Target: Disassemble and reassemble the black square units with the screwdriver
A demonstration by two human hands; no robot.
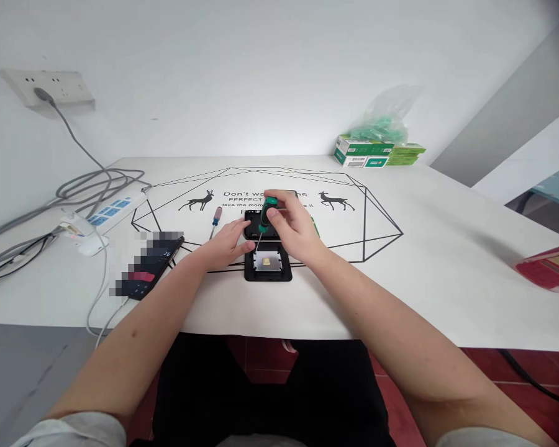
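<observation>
My right hand (pixel 299 228) is closed around the green and black handle of a screwdriver (pixel 263 228). Its shaft slants down to the upper left corner of a silver metal plate (pixel 274 259), which has a small yellowish square on it. The plate lies inside an opened black case (pixel 268 277). Behind it is another black case part (pixel 256 230), partly covered by my right hand. At the left side of the case rests my left hand (pixel 226 246), fingers stretched out and thumb close to the screwdriver's shaft. Whether the tip sits in a screw is too small to tell.
A second screwdriver (pixel 217 217) lies left of the case. Further left are a phone (pixel 165 264), a power strip (pixel 116 211) and coiled grey cables (pixel 86 186). Green and white boxes (pixel 366 149) stand at the back right. A red package (pixel 549 268) sits at the right edge.
</observation>
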